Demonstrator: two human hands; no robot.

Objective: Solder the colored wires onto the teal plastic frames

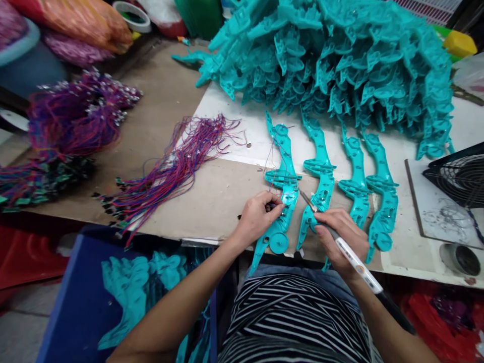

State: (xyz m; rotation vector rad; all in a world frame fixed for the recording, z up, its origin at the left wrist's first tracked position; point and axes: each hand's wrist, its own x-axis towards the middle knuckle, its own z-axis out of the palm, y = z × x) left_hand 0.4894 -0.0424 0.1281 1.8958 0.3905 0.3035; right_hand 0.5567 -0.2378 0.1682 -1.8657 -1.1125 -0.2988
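Note:
My left hand (257, 217) is closed in a pinch on a small dark component with thin red and blue wires, held against the leftmost teal plastic shell (283, 191). My right hand (342, 237) grips a white-handled soldering iron (353, 259); its metal tip (305, 198) points at the same shell near my left fingers. Three more teal shells (355, 186) lie side by side to the right on the table.
A large heap of teal shells (333, 60) fills the back of the table. Bundles of red and blue wires (177, 166) lie to the left. A black fan grille (459, 176) sits at the right. A blue bin (75, 302) with teal parts stands below left.

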